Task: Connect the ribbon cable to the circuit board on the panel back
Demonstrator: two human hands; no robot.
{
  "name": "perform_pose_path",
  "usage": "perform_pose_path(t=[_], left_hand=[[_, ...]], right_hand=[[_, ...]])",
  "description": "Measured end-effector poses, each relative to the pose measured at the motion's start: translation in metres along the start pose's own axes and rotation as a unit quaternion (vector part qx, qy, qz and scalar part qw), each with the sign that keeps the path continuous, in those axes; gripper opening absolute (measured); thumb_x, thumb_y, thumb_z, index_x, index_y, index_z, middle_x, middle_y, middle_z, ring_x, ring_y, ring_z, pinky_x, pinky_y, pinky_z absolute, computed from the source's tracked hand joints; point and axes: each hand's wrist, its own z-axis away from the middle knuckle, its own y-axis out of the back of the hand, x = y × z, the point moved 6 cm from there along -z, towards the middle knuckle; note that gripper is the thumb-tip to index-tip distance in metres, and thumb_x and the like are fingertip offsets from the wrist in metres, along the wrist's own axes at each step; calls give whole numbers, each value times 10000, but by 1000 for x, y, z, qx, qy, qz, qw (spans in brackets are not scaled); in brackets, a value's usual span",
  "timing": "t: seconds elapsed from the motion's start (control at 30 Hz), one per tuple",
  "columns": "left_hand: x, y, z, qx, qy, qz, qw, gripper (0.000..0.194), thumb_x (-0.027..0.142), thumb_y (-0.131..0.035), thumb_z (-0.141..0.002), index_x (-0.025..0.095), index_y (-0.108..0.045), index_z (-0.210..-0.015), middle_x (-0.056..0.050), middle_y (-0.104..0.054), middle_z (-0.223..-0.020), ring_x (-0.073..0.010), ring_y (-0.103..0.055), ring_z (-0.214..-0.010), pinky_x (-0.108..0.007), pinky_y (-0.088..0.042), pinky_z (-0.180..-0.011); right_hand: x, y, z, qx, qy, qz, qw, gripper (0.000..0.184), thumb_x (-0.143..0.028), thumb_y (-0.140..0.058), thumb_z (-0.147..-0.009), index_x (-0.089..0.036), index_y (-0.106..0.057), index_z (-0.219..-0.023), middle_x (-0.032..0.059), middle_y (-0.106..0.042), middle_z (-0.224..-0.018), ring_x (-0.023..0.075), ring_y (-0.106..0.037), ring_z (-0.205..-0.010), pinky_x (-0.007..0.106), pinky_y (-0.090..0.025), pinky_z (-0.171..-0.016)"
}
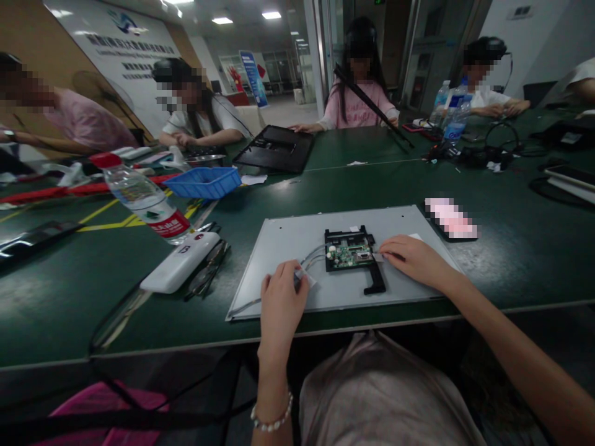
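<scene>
A green circuit board (353, 254) sits in a black plastic frame (375, 279) on a flat light-grey panel (279, 241). Grey cables (315, 253) run from the board's left side toward my left hand (284, 291). Its fingers are closed on a small clear piece of film (307, 277), next to the cables; whether it also grips a cable is hidden. My right hand (413, 259) reaches the board's right edge. Thumb and fingertips pinch a small pale strip (379, 257) there, partly covered by the fingers.
Left of the panel stand a white power bank (181, 263), glasses (207, 272), a water bottle (149, 201) and a blue tray (204, 182). A phone (450, 218) lies to the right. Across the green table, a person in pink (356, 102) handles a black panel (276, 148).
</scene>
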Motion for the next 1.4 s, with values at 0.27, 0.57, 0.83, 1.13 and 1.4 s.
perform_pose_path(t=[0.27,0.57,0.83,1.13,1.4], left_hand=[[3,2,4,17,-13,-10,1000,214,204,-432,-888,206,-511,-1086,-80,-639,-1099,-238,-579,-1070,-415,-363,-988],[5,1,10,27,-12,-10,999,247,249,-432,-917,201,-504,-1148,-108,-571,-1275,-258,-491,-1221,-463,-322,-1038],[6,12,13,104,-33,66,992,357,274,-467,-917,200,-451,-1266,-118,-518,-1317,-248,-418,-1300,-455,-322,-1085],[15,19,18,104,-79,98,987,350,260,-548,-880,213,-491,-1222,-99,-503,-1280,-240,-458,-1241,-425,-365,-1072],[16,9,16,57,-114,60,990,200,232,-592,-840,200,-540,-1030,-88,-568,-1167,-256,-493,-1183,-451,-372,-1045]], right_hand=[[2,0,0,9,-4,3,1000,249,-205,-463,-905,-244,-659,-1054,51,-687,-1062,217,-615,-1007,413,-495,-883],[4,-1,2,16,-18,14,1000,270,-233,-445,-928,-237,-609,-1142,58,-671,-1123,229,-601,-1052,425,-486,-908],[6,0,2,16,-23,13,1000,276,-243,-437,-933,-224,-607,-1149,69,-670,-1132,232,-602,-1054,430,-481,-912],[1,-2,3,7,-2,0,1000,297,-284,-553,-870,-232,-599,-1159,57,-666,-1129,222,-592,-1060,397,-474,-929],[0,-4,2,-6,10,-12,1000,243,-257,-534,-882,-225,-612,-1110,59,-669,-1104,221,-600,-1035,382,-477,-914]])
